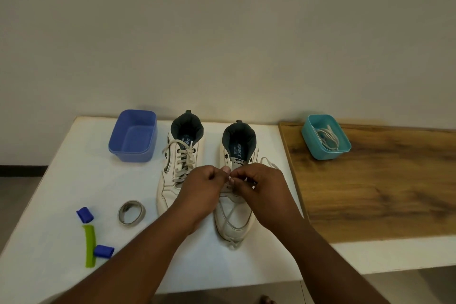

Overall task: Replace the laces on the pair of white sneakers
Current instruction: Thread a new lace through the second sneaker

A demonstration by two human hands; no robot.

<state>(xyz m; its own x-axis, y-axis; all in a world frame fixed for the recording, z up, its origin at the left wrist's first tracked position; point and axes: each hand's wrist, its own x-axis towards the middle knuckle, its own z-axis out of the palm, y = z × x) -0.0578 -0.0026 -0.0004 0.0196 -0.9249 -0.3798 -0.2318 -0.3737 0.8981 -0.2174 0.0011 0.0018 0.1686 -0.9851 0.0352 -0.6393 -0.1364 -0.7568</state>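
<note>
White sneakers sit mid-desk — the right sneaker point(234, 205) under both hands. Left hand point(204, 187) and right hand point(261, 190) pinch its lace point(229, 217), fingers together. Bare desk point(61, 180) lies left, toward its edge.

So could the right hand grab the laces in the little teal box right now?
Probably yes, but not right away. The right hand is busy pinching the lace on the right sneaker. The teal box sits open, with nothing in between.

Two sneakers point(181, 155) – two tubs point(133, 136) – two hands point(204, 187).
</note>
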